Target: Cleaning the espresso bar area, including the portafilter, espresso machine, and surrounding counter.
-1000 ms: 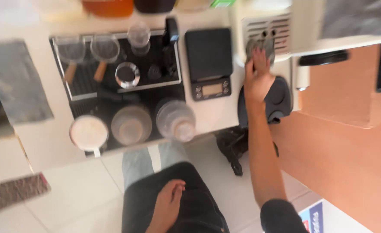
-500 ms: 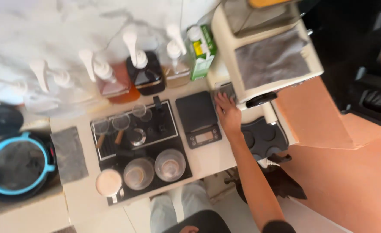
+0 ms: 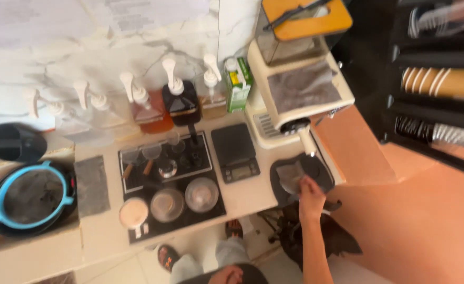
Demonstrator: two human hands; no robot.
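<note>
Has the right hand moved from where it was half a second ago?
Yes. The right hand has left the scale and now holds a grey cloth on the black mat beside it.

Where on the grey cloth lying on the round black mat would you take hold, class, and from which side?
Grip the grey cloth at its near edge, where the right hand already touches it, coming from the counter's front. It lies limp and crumpled on the round black mat, so a raised fold there probably suits a pinch, and the cream machine crowds the far side.
</note>
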